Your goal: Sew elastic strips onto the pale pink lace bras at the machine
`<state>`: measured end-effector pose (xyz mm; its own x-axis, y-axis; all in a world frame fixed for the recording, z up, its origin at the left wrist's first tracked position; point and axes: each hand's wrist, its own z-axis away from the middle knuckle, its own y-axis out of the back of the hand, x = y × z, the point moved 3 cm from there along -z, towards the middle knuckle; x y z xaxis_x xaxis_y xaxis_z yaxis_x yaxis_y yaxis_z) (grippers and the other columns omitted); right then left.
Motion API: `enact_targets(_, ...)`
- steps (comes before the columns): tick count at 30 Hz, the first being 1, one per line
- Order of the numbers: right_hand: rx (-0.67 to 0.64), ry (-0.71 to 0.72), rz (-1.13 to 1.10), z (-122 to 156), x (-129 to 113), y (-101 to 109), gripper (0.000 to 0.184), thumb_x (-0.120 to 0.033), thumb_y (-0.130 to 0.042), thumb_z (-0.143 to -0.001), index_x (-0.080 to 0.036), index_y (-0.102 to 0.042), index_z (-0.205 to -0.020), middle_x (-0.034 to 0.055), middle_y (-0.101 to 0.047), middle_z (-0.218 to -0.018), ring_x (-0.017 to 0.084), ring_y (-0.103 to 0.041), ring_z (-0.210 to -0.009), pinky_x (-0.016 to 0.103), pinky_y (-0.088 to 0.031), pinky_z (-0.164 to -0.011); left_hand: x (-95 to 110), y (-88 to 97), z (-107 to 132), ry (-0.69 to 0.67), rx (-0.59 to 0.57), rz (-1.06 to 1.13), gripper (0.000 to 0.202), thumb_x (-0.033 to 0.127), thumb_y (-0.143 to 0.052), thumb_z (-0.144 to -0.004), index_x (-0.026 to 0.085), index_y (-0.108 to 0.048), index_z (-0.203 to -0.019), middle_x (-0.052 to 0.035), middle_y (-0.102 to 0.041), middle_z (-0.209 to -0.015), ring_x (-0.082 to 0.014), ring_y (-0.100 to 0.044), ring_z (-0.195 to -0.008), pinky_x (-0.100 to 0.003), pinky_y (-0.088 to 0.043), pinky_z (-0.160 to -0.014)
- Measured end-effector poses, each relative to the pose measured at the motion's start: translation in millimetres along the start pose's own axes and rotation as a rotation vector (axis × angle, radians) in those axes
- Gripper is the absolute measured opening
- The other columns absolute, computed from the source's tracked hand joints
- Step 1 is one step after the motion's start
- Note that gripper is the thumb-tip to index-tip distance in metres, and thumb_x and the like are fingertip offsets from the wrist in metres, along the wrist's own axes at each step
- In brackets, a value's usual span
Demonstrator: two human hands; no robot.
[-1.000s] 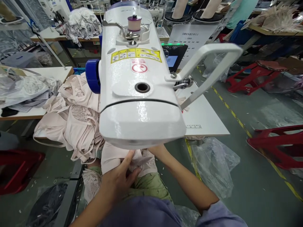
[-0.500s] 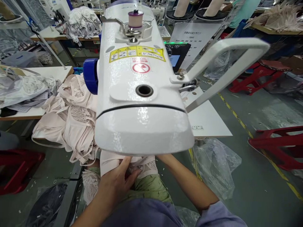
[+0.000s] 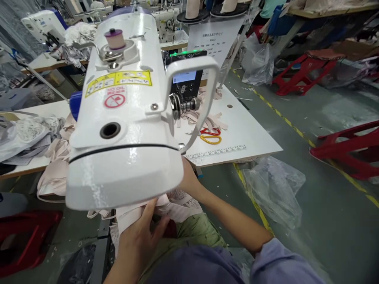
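A white sewing machine (image 3: 124, 130) fills the middle of the view and hides the needle area. Below its front edge lies a pale pink lace garment (image 3: 177, 205) over my lap. My left hand (image 3: 139, 236) rests on the garment with fingers pressed on the cloth, thumb reaching under the machine head. My right hand (image 3: 188, 179) goes under the machine's front right corner; its fingers are hidden, only the wrist and forearm show.
Red-and-yellow scissors (image 3: 211, 136) and fabric strips lie on the white table (image 3: 254, 142) right of the machine, beside a control panel (image 3: 186, 85). Pink garments (image 3: 56, 157) pile at the left. Red stools (image 3: 349, 152), a plastic bag (image 3: 272, 189) and other sewing stations surround.
My head has moved right, so the machine now sits left in view and the scissors and table show. My left hand stays on the garment; the right hand has slid further under the machine.
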<state>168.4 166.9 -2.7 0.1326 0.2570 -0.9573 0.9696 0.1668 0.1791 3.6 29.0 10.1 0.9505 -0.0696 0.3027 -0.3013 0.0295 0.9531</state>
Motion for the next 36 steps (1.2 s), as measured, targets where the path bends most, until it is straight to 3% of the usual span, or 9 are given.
enact_targets(3, 0.095, 0.051, -0.041, 5.2, 2.9, 4.8, 0.017, -0.037, -0.057, -0.093, -0.023, -0.063, -0.101, 0.0063, -0.060, -0.112, 0.018, -0.057, -0.086, 0.031, -0.049, -0.076, -0.1, 2.6, 0.7, -0.015, -0.006, -0.021, 0.059, 0.044, -0.052, -0.096, 0.031, -0.037, -0.151, -0.0050, -0.073, -0.104, -0.0201, -0.071, -0.073, -0.021, -0.041, -0.047)
enact_targets(7, 0.093, 0.026, -0.105, 12.7, 9.2, 6.8, 0.015, -0.035, -0.055, -0.095, -0.022, -0.061, -0.097, 0.0040, -0.058, -0.104, 0.015, -0.054, -0.081, 0.029, -0.045, -0.072, 0.6, 6.1, 1.3, -0.023, 0.010, -0.046, 0.061, 0.044, -0.054, -0.095, 0.029, -0.038, -0.152, -0.0064, -0.073, -0.101, -0.0211, -0.071, -0.079, -0.020, -0.044, -0.051)
enact_targets(14, 0.074, -0.059, -0.136, 28.9, 17.3, 7.9, 0.017, -0.036, -0.054, -0.095, -0.021, -0.061, -0.099, 0.0044, -0.057, -0.101, 0.017, -0.055, -0.088, 0.030, -0.045, -0.079, 8.2, 7.3, -1.6, -0.044, -0.002, -0.038, 0.062, 0.042, -0.052, -0.096, 0.031, -0.033, -0.154, -0.0063, -0.072, -0.112, -0.0186, -0.069, -0.072, -0.024, -0.047, -0.058)
enact_targets(19, 0.067, -0.118, -0.159, 40.1, 20.1, 9.1, 0.016, -0.035, -0.054, -0.095, -0.021, -0.061, -0.099, 0.0046, -0.058, -0.102, 0.017, -0.056, -0.088, 0.030, -0.045, -0.078, 14.7, 8.2, -4.2, -0.046, -0.032, -0.044, 0.060, 0.044, -0.049, -0.098, 0.029, -0.031, -0.153, -0.0072, -0.070, -0.117, -0.0178, -0.068, -0.069, -0.023, -0.040, -0.049)
enact_targets(23, 0.064, -0.137, -0.219, 47.4, 20.6, 8.7, 0.016, -0.036, -0.055, -0.095, -0.022, -0.061, -0.097, 0.0040, -0.057, -0.101, 0.017, -0.056, -0.086, 0.031, -0.047, -0.077, 18.4, 8.8, -5.9, -0.047, -0.057, -0.030, 0.059, 0.047, -0.046, -0.099, 0.030, -0.030, -0.153, -0.0044, -0.073, -0.104, -0.0175, -0.068, -0.067, -0.022, -0.032, -0.043)
enact_targets(27, 0.041, -0.144, -0.238, 54.0, 18.7, 8.0, 0.017, -0.039, -0.054, -0.096, -0.023, -0.060, -0.098, 0.0042, -0.055, -0.102, 0.017, -0.055, -0.086, 0.031, -0.048, -0.077, 19.3, 8.2, -6.8, -0.060, -0.073, -0.026, 0.060, 0.047, -0.044, -0.099, 0.029, -0.028, -0.154, -0.0043, -0.073, -0.099, -0.0108, -0.055, -0.044, -0.021, -0.032, -0.041)
enact_targets(31, 0.025, -0.158, -0.222, 58.3, 11.4, 8.2, 0.016, -0.038, -0.054, -0.095, -0.024, -0.060, -0.099, 0.0044, -0.055, -0.103, 0.017, -0.055, -0.087, 0.030, -0.048, -0.077, 19.1, 6.6, -4.4, -0.035, -0.111, -0.034, 0.063, 0.050, -0.042, -0.100, 0.026, -0.027, -0.155, 0.0002, -0.069, -0.069, -0.0121, -0.047, -0.034, -0.021, -0.027, -0.037)
enact_targets(33, 0.032, -0.155, -0.203, 59.0, 7.0, 8.1, 0.014, -0.036, -0.057, -0.092, -0.024, -0.060, -0.099, 0.0042, -0.056, -0.103, 0.017, -0.057, -0.088, 0.030, -0.047, -0.074, 18.4, 6.8, -2.3, -0.001, -0.095, -0.038, 0.068, 0.051, -0.043, -0.099, 0.022, -0.023, -0.157, 0.0004, -0.067, -0.063, -0.0147, -0.050, -0.035, -0.022, -0.030, -0.038)
enact_targets(36, 0.026, -0.133, -0.154, 60.0, 1.6, 7.0, 0.018, -0.036, -0.061, -0.088, -0.023, -0.060, -0.101, 0.0043, -0.057, -0.103, 0.018, -0.059, -0.089, 0.029, -0.047, -0.071, 16.8, 7.1, 0.1, 0.044, -0.036, -0.030, 0.082, 0.052, -0.047, -0.097, 0.014, -0.010, -0.159, -0.0071, -0.073, -0.073, -0.0210, -0.063, -0.046, -0.025, -0.038, -0.043)
